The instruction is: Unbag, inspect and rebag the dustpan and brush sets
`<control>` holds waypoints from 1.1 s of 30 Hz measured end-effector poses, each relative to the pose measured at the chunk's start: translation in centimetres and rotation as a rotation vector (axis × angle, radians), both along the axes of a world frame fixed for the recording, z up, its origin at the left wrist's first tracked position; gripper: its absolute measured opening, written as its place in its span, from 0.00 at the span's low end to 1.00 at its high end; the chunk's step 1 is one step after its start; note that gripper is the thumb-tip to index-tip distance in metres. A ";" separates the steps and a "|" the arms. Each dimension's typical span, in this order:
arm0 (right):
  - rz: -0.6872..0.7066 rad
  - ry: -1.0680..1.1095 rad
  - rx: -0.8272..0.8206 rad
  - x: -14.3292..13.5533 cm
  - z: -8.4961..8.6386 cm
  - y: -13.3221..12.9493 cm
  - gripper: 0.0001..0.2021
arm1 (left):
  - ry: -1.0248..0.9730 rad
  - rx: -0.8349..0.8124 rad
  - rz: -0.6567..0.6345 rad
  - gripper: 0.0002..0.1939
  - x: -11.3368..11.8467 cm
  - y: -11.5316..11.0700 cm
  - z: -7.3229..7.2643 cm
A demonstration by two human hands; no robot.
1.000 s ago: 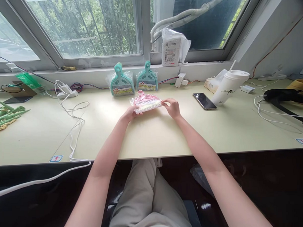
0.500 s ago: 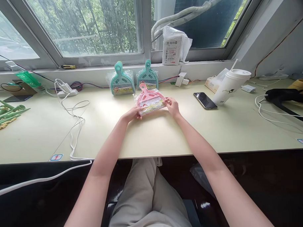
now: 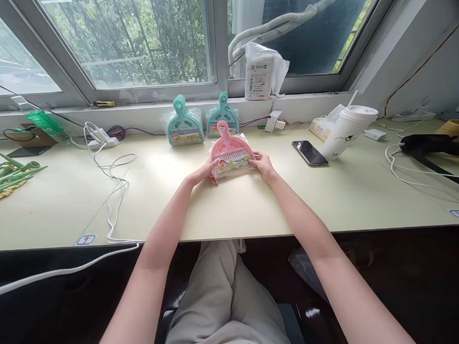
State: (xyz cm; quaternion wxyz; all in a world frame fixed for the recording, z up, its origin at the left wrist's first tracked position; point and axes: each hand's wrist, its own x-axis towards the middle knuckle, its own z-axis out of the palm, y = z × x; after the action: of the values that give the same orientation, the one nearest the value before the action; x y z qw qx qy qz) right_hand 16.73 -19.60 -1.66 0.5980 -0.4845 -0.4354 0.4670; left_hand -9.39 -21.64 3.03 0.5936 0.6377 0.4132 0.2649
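Two hands (image 3: 201,174), arms (image 3: 163,229) outstretched, holding pink dustpan (image 3: 231,146) by its sides

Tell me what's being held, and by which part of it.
The left hand and right hand hold the pink dustpan set by its lower sides.

The pale counter (image 3: 155,209) carries a green bundle (image 3: 13,174) and white cable (image 3: 121,184) at left, two teal dustpan sets (image 3: 185,124) at back, and a phone (image 3: 309,153) beside a lidded cup (image 3: 344,133) at right.

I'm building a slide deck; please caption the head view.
Left hand and right hand hold a wrapped pink dustpan-and-brush set, with teal sets behind it.
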 end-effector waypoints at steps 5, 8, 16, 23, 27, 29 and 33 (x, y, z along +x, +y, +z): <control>-0.093 -0.048 0.055 0.0 0.2 0.0 0.18 | 0.051 0.150 0.023 0.42 0.3 0.1 -0.1; -0.153 -0.108 0.088 -0.2 0.4 -0.2 0.17 | 0.084 0.257 0.152 0.33 0.2 1.0 -0.9; -0.163 -0.415 0.224 -2.0 0.7 -1.5 0.17 | 0.540 0.613 0.485 0.13 -1.1 2.2 -1.2; -0.130 -0.632 0.278 -3.2 0.3 -1.2 0.16 | 0.703 0.641 0.591 0.10 -1.7 2.5 -1.3; -0.116 -0.768 0.314 -4.6 0.1 0.3 0.15 | 0.771 0.623 0.649 0.10 -2.7 3.0 -1.3; -0.117 -0.839 0.311 -5.7 0.2 1.4 0.14 | 0.793 0.604 0.692 0.11 -3.4 3.2 -1.4; -0.135 -0.998 0.246 -8.2 0.7 3.7 0.11 | 0.813 0.651 0.783 0.13 -4.9 4.0 -2.0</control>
State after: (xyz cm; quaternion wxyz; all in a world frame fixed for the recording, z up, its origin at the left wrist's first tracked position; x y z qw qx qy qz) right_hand 8.48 -15.92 -0.95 0.3987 -0.6014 -0.6871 0.0847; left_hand -14.31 -17.66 1.03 0.0260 0.6367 0.7051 0.3110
